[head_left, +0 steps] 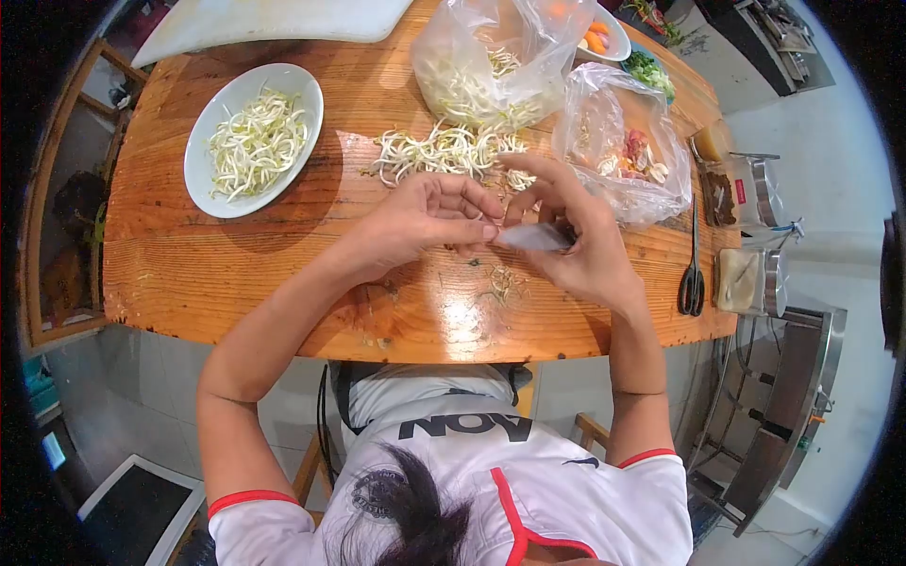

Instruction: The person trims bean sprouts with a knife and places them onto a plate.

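Observation:
My right hand (590, 236) is closed around a small knife (533, 237), its blurred blade pointing left. My left hand (420, 222) meets the blade's tip, with thumb and fingers pinched together on something too small to make out. Just beyond both hands, a loose pile of bean sprouts (434, 151) lies on the wooden table (189, 274). Thin trimmed scraps (502, 283) are scattered on the wood nearer to me. A white oval bowl (193, 165) to the left holds more bean sprouts.
A clear plastic bag (444, 47) of sprouts stands behind the pile. Right of it, another plastic bag (604, 104) holds reddish and white pieces. Black-handled scissors (692, 288) and lidded jars (741, 278) line the right edge. A white board (274, 24) is at the back left.

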Available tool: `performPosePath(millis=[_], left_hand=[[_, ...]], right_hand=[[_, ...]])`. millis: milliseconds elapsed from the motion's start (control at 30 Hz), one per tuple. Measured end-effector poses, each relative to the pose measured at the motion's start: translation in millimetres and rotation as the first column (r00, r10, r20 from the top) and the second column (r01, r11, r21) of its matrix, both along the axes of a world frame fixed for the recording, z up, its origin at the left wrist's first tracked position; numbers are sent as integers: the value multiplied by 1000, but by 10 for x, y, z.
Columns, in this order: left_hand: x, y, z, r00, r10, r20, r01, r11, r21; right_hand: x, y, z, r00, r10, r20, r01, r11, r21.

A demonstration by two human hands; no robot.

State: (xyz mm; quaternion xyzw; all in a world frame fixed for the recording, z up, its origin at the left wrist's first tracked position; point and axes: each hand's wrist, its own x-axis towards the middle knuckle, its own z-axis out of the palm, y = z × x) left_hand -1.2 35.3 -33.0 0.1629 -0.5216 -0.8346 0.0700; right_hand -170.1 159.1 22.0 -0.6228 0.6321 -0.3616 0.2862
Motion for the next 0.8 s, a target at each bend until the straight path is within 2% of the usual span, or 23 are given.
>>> performPosePath(millis=[67, 167, 233, 367, 467, 567, 800], left_hand=[[21, -38, 38, 999, 8, 34, -10, 998, 54], [25, -89, 73, 996, 61, 68, -70, 988, 139], [20, -83, 108, 991, 120, 58, -130, 968, 217], [29, -107, 66, 995, 100, 21, -101, 949, 298], [23, -113, 19, 992, 122, 16, -120, 942, 312], [28, -115, 37, 992, 126, 1, -120, 941, 317], [35, -110, 6, 993, 114, -29, -97, 935, 340]], right_hand=[[-4, -7, 51, 996, -82, -22, 80, 994, -74], [-103, 1, 27, 982, -121, 146, 151, 965, -214], [-110, 37, 43, 987, -119, 110, 136, 978, -160], [-9, 4, 60, 992, -108, -62, 104, 992, -70], [-9, -32, 26, 990, -49, -136, 32, 992, -124], [9, -42, 15, 988, -27, -155, 13, 996, -89], [17, -67, -62, 985, -35, -169, 12, 991, -135]])
